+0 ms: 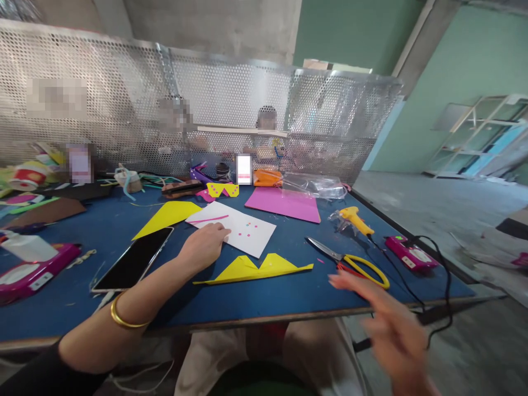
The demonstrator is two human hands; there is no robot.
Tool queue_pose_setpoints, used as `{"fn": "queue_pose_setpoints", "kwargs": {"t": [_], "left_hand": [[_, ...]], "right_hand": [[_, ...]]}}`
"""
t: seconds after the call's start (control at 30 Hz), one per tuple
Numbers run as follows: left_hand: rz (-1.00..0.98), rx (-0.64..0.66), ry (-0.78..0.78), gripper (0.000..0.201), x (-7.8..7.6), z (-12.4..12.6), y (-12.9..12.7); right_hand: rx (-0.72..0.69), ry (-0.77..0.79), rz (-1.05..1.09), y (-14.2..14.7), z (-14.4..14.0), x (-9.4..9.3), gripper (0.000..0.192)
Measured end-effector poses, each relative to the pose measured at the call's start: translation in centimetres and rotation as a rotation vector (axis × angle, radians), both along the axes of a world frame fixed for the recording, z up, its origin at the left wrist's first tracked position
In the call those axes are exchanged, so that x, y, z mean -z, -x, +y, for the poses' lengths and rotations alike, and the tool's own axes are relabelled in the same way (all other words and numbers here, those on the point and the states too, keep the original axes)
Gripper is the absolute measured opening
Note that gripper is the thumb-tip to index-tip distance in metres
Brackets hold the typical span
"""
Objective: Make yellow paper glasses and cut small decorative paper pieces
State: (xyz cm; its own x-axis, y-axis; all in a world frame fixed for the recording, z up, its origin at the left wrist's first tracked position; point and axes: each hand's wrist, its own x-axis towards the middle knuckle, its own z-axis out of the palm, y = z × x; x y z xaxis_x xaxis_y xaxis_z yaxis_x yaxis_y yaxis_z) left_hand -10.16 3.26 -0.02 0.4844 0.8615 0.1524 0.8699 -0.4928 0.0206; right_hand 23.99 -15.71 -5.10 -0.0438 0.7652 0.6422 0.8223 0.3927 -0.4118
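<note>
Resting on the near left corner of the white paper, the left hand lies fingers curled loosely down, pressing the sheet flat, gripping nothing. The paper sits mid-table on the blue table, with a thin pink strip and small coloured dots on it. Gold bangle on the left wrist.

Right hand is blurred, in the air off the near right edge of the table, fingers spread open, holding nothing; nearest thing is the scissors with yellow handles, just far-left of it, not touching.

Just near of the paper: a folded yellow paper shape. Left of the paper: another yellow sheet and a dark phone, lying flat, close to the left forearm. Far of the paper: pink sheet, with a small yellow and pink cutout to its left. Right side: yellow glue gun, and a pink box with a black cable running off the edge. Far left edge: another pink box with a white bottle on it, brown paper, scraps. A perforated metal screen stands along the far edge; people behind it, blurred.
</note>
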Motion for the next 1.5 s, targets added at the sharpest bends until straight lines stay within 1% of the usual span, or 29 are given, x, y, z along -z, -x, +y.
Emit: {"fn": "queue_pose_setpoints", "kwargs": {"t": [0.07,0.1,0.13,0.17,0.2,0.23,0.3,0.33,0.43,0.5,0.57,0.77,0.93,1.07,1.17,1.23,1.3,1.4,1.5], "left_hand": [[-0.023,-0.001,-0.028,0.045,-0.7,-2.1,-0.3],[-0.033,0.015,-0.028,0.044,-0.8,-3.5,-0.5],[-0.05,0.051,-0.03,0.042,-0.6,-5.0,-0.8],[-0.097,0.134,-0.053,0.04,-0.3,-6.5,-1.1],[-0.15,0.218,-0.108,0.038,0.3,-7.9,-1.4],[-0.188,0.264,-0.164,0.037,1.1,-9.1,-1.8],[-0.223,0.323,-0.245,0.038,3.0,-10.7,-2.5],[-0.222,0.323,-0.25,0.04,4.0,-11.1,-2.8],[-0.222,0.293,-0.279,0.047,6.1,-11.1,-3.2],[-0.223,0.27,-0.3,0.049,6.8,-10.9,-3.3],[-0.216,0.257,-0.322,0.049,7.1,-10.8,-3.4],[-0.196,0.251,-0.354,0.048,6.9,-10.9,-3.7],[-0.225,0.245,-0.352,0.051,7.0,-10.9,-3.9],[-0.207,0.253,-0.352,0.047,7.1,-10.9,-3.9],[-0.15,0.237,-0.322,0.046,6.8,-11.0,-4.0],[-0.097,0.23,-0.295,0.045,6.6,-11.1,-4.0],[-0.064,0.232,-0.288,0.045,6.3,-11.1,-4.0],[-0.055,0.24,-0.322,0.051,6.4,-11.1,-4.1],[-0.068,0.277,-0.399,0.059,6.8,-10.9,-4.3]], "right_hand": [[-0.181,-0.003,-0.164,3.7,3.2,-0.6,0.046],[-0.259,-0.009,-0.251,5.2,4.4,-0.6,0.046],[-0.309,-0.013,-0.322,6.5,5.3,-0.6,0.046],[-0.331,-0.012,-0.369,7.5,5.9,-0.5,0.047],[-0.333,-0.008,-0.385,8.3,6.2,-0.3,0.047],[-0.338,0.002,-0.393,8.9,6.4,0.0,0.047],[-0.338,0.029,-0.394,9.5,6.4,0.5,0.049],[-0.334,0.044,-0.394,9.7,6.3,0.7,0.049],[-0.306,0.082,-0.398,10.1,6.3,1.1,0.051],[-0.291,0.092,-0.405,10.3,6.3,1.2,0.052],[-0.273,0.088,-0.403,10.6,6.3,1.3,0.053],[-0.251,0.05,-0.405,11.0,6.4,1.5,0.052],[-0.24,0.067,-0.419,11.3,6.4,1.2,0.051],[-0.219,0.083,-0.417,10.8,6.2,1.3,0.053],[-0.146,0.089,-0.401,9.9,6.0,1.5,0.055],[-0.089,0.098,-0.387,9.4,6.0,1.5,0.052],[-0.064,0.1,-0.382,9.1,6.0,1.4,0.048],[-0.058,0.089,-0.394,9.2,6.2,1.2,0.047],[-0.054,0.095,-0.408,9.6,6.2,1.3,0.048]]}}
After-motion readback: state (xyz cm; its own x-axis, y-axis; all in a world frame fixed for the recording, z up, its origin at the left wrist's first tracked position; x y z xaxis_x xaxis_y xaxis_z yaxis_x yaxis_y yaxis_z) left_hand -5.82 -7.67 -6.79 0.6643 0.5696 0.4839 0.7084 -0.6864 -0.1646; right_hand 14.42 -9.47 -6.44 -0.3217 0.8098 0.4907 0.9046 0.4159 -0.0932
